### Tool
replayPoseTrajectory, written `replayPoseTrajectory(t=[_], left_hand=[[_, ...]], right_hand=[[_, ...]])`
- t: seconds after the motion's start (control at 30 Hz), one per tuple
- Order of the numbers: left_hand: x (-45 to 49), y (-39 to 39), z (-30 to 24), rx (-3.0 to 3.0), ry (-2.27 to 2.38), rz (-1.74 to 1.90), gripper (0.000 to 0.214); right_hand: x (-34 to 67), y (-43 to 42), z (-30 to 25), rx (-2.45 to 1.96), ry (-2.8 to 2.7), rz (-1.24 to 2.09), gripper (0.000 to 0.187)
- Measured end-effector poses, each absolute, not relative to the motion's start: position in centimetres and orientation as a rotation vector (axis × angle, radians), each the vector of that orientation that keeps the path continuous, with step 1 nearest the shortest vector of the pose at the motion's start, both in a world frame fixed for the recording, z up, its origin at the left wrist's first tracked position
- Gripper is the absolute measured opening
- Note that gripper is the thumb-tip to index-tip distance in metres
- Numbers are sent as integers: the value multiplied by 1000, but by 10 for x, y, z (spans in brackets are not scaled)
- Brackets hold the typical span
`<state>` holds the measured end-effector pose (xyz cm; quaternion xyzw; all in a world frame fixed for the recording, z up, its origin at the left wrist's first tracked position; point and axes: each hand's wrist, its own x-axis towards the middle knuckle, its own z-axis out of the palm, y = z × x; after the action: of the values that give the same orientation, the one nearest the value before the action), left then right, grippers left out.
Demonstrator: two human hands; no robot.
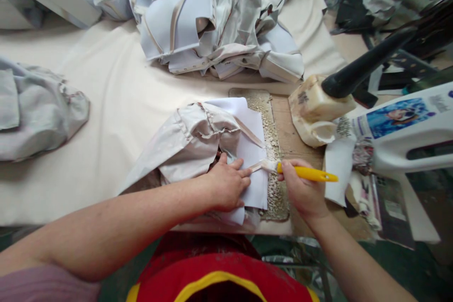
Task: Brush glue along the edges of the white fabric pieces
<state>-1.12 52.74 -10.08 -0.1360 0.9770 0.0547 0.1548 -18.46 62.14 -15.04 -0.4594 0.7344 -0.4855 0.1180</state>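
Note:
My right hand [303, 191] is closed around the yellow handle of a brush [307, 172]. The brush's pale bristles reach left to the edge of a white sewn piece [256, 188], by a beige strip on it. My left hand [228, 181] lies on that piece with its fingers stretched toward the brush tip. Bunched grey-beige fabric [187, 137] of the same piece rises beside the left hand. Beneath its right edge lies a flat board [278, 198] crusted with dried, lumpy residue.
Behind is a heap of similar white and grey sewn pieces [219, 28]; another grey piece [38, 108] lies at left. A stained plastic container [311, 108] with a black handle-like tube [368, 63] stands right of the board. A white labelled jug [417, 127] lies farther right.

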Motion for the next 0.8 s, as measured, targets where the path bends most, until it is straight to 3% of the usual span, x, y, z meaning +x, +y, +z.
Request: replayPoseTrajectory(t=[0.3, 0.5, 0.67, 0.8], left_hand=[[-11, 529, -100, -394, 2797, 141, 45], [-10, 530, -101, -398, 2788, 148, 45], [-11, 529, -100, -380, 2816, 134, 44], [-5, 542, -85, -442, 2820, 27, 46]], right_hand=[[-152, 691, -164, -1775, 1978, -1086, 31], [-158, 689, -160, -1743, 2062, -1256, 26], [-161, 692, -161, -1804, 1914, -1150, 30], [-162, 702, -155, -1685, 2029, -1251, 30]])
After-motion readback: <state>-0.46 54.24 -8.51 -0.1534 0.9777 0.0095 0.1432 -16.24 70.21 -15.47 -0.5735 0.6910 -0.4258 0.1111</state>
